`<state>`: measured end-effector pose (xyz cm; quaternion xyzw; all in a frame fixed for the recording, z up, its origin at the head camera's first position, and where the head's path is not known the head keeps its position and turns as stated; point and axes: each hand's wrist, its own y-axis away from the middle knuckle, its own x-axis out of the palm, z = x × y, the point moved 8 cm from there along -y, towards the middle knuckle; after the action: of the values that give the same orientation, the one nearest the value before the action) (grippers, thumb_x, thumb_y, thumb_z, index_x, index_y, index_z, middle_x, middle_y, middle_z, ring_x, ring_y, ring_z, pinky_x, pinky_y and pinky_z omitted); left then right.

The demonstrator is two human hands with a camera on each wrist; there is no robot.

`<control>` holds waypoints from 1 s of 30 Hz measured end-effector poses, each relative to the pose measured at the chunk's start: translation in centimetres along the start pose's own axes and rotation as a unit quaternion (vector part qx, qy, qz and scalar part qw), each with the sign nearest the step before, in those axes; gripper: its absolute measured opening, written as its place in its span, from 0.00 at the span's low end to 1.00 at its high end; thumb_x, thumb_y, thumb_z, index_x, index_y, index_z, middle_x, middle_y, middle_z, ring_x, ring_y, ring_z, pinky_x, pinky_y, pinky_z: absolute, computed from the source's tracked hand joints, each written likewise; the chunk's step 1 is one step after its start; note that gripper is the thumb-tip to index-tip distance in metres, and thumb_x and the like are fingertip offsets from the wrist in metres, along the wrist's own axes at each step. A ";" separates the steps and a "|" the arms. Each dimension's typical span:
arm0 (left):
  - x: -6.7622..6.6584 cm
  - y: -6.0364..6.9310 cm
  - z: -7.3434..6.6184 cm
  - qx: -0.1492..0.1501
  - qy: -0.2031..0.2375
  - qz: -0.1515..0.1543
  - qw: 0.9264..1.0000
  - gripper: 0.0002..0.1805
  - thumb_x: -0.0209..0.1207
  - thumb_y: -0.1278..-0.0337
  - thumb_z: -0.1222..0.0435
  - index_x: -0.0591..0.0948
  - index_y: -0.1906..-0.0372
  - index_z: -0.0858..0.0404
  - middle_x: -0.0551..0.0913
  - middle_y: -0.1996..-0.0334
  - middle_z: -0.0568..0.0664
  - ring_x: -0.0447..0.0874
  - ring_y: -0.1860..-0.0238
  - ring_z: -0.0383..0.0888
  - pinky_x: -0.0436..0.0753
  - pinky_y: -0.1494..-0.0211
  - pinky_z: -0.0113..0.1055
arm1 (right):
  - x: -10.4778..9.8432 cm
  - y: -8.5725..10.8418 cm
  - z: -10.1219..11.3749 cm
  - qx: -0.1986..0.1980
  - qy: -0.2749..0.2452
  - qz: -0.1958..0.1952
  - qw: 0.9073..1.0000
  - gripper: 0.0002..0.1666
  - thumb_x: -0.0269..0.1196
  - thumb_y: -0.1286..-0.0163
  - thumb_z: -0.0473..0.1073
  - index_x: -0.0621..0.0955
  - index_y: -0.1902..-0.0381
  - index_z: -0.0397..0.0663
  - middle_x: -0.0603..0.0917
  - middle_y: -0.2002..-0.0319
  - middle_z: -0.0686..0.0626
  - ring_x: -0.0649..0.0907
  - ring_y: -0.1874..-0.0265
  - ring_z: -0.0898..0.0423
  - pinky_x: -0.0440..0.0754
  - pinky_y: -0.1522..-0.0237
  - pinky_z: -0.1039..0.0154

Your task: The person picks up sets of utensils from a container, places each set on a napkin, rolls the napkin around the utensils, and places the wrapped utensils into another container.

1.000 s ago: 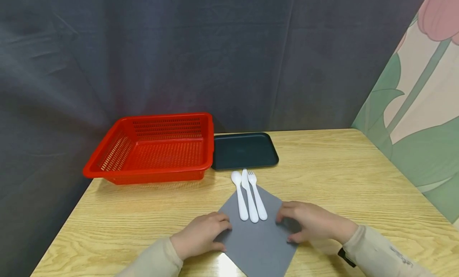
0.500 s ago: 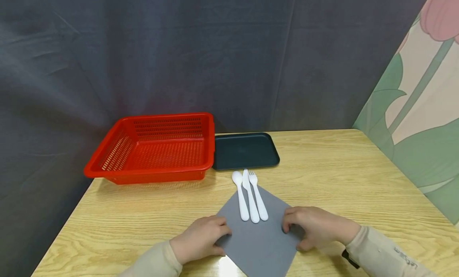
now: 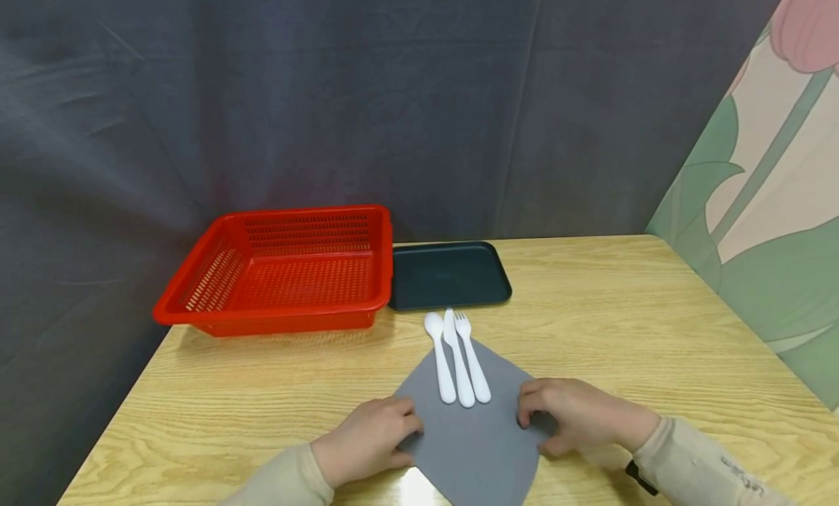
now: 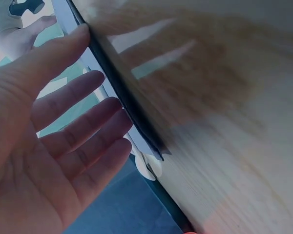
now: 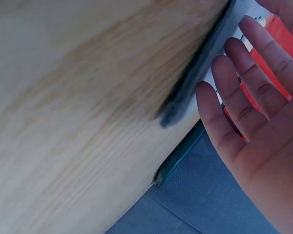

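A grey napkin [image 3: 475,448] lies turned like a diamond at the front of the table. On its far corner rest a white spoon [image 3: 440,360], a white knife [image 3: 459,360] and a white fork [image 3: 473,360], side by side, their heads past the edge. My left hand [image 3: 370,440] rests at the napkin's left corner, fingertips on the cloth. At the right corner, my right hand [image 3: 580,418] touches the cloth with bent fingers, its thumb at the edge. Both wrist views show the left fingers [image 4: 83,131] and right fingers [image 5: 254,87] spread along the napkin's edge, thumb apart.
A red plastic basket [image 3: 295,320] stands at the back left of the wooden table [image 3: 623,309]. Beside it lies a dark tray [image 3: 448,277], just beyond the cutlery. A dark curtain [image 3: 419,113] hangs behind, and a flower-patterned wall [image 3: 773,200] rises on the right.
My right hand has shifted slightly right and nearer the front, its thumb now at the napkin's edge. The lower right edge curves a little. The left hand has barely moved; the cutlery lies still.
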<state>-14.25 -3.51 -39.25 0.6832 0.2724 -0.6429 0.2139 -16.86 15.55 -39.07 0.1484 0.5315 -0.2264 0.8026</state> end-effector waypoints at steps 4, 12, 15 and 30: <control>0.0 0.0 -0.1 0.000 -0.001 0.005 1.000 0.12 0.68 0.58 0.52 0.82 0.70 0.52 0.70 0.76 0.37 0.64 0.75 0.30 0.66 0.73 0.22 | -0.1 0.1 0.1 -0.008 0.005 -0.012 1.000 0.14 0.71 0.55 0.42 0.79 0.70 0.59 0.75 0.67 0.65 0.72 0.69 0.72 0.73 0.68 0.76; -0.1 0.1 -0.2 0.005 -0.002 -0.003 1.000 0.09 0.67 0.55 0.52 0.81 0.72 0.51 0.72 0.74 0.38 0.67 0.74 0.30 0.68 0.72 0.22 | -0.2 0.1 0.1 -0.010 0.010 -0.024 1.000 0.12 0.71 0.53 0.41 0.79 0.72 0.60 0.76 0.67 0.64 0.73 0.70 0.73 0.73 0.69 0.75; -0.1 0.1 -0.3 0.009 -0.003 -0.009 1.000 0.08 0.67 0.55 0.53 0.81 0.72 0.50 0.73 0.73 0.38 0.69 0.73 0.31 0.69 0.72 0.22 | -0.2 0.2 0.2 -0.013 0.016 -0.031 0.999 0.12 0.71 0.53 0.40 0.79 0.72 0.59 0.76 0.68 0.64 0.73 0.70 0.73 0.73 0.69 0.76; -0.2 0.1 -0.7 0.031 -0.013 -0.037 0.999 0.05 0.65 0.52 0.59 0.80 0.76 0.50 0.74 0.74 0.38 0.70 0.72 0.32 0.68 0.72 0.21 | 0.0 0.4 0.5 -0.045 0.044 -0.050 0.997 0.22 0.64 0.63 0.28 0.78 0.71 0.57 0.75 0.68 0.63 0.72 0.69 0.71 0.71 0.69 0.79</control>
<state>-13.65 -3.20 -39.02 0.6707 0.2750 -0.6670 0.1719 -16.24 15.68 -38.82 0.0959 0.5827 -0.2352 0.7720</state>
